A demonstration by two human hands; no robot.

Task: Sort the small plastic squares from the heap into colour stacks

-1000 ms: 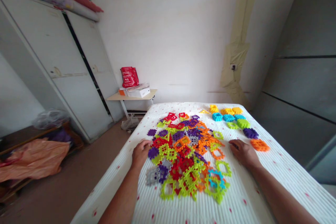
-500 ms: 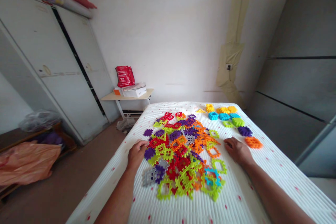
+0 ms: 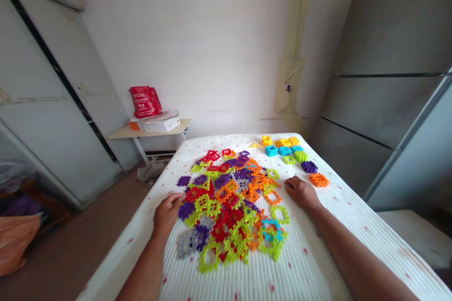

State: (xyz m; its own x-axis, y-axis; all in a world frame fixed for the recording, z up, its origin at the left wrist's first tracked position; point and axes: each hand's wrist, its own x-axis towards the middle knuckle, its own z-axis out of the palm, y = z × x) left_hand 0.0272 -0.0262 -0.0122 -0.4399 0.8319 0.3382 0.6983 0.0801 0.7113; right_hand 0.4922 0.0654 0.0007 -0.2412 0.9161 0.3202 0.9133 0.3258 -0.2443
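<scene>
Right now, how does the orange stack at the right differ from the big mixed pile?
The orange stack is one colour; the mixed pile has many. The stack is small and compact; the pile spreads wide and loosely. The stack lies to the right of the right hand; the pile lies between that hand and the left hand. Both rest on the white cover.

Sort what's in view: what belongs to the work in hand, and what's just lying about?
In the work, judging by the hands' positions:
- loose pile, between left hand and right hand
- colour groups, beyond the right hand

Lying about:
- red bag
- white box
- orange sheet
</scene>
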